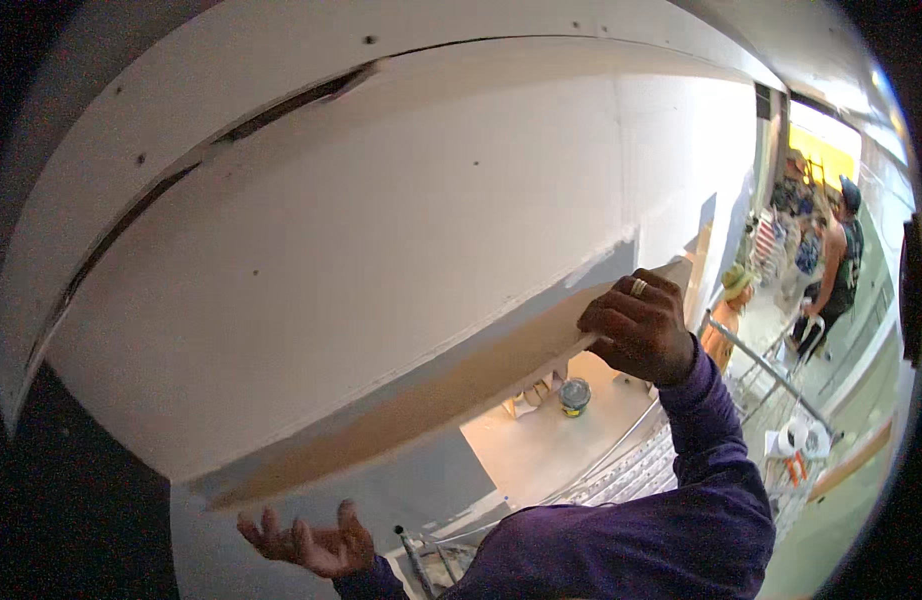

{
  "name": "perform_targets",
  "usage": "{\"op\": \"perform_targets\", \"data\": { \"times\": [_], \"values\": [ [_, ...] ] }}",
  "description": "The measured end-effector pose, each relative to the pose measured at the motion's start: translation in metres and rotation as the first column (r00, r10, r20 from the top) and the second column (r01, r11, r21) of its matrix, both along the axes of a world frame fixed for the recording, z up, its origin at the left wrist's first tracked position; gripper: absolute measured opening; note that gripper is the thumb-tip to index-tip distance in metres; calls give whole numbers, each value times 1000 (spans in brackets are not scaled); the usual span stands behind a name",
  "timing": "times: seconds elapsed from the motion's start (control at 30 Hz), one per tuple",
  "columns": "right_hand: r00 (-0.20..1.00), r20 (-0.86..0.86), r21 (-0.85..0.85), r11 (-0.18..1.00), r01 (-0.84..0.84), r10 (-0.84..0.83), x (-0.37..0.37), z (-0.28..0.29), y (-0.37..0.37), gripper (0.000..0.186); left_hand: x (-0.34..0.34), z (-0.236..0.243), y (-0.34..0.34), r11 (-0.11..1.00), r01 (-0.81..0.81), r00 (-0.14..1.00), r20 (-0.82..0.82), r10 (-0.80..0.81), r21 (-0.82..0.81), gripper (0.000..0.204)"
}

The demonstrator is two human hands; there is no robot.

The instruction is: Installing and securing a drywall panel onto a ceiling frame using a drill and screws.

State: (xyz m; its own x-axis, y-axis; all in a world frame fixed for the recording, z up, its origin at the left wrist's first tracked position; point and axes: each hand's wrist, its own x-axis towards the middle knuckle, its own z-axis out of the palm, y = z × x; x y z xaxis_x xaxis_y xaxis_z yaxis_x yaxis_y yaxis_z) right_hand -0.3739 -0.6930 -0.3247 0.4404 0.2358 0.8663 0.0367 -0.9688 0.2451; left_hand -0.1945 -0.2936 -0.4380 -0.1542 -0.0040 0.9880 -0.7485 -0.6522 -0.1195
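Note:
A long, narrow strip of tan board (pixel 411 412), which looks like plasterboard, slants across the lower face of a large white panel (pixel 401 220). Near the strip's upper right end, my right hand (pixel 643 328) grips its edge with fingers curled over; a ring shows on one finger. My left hand (pixel 316 542) is just below the strip's lower left end, palm up and fingers spread. It appears to be apart from the strip, holding nothing. Grey-painted wall (pixel 421 480) shows beneath the strip.
A dark, ragged gap (pixel 281 108) runs along the panel's upper edge. Metal scaffold rails (pixel 771 368) stand at the right, near a white tape roll (pixel 793 434). A bucket (pixel 575 396) is below. Two people, one in a hat (pixel 738 283) and one in dark clothes (pixel 849 255), are farther right.

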Motion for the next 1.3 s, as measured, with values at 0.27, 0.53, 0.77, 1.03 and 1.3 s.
{"op": "perform_targets", "data": {
  "times": [0.27,0.53,0.77,1.03,1.3],
  "values": [
    [820,-498,-258,951,170,-281,-48,-37,-6,17,-25,-44,-114,663,607,671,-729,-132,439,79],
    [735,-561,-365,911,192,-380,-56,-117,3,16,-46,-137,-239,198,939,330,-904,-271,283,27],
    [815,-163,402,716,570,-557,-168,-142,14,101,-53,-168,-264,32,986,-166,-986,22,-165,44],
    [659,-464,853,-98,513,-591,-318,-269,100,82,-109,-177,-317,-419,908,58,-993,106,9,26],
    [614,-399,917,-304,259,-681,-408,-338,144,40,-217,-190,-442,-718,631,388,-921,-36,294,30]
  ]
}}
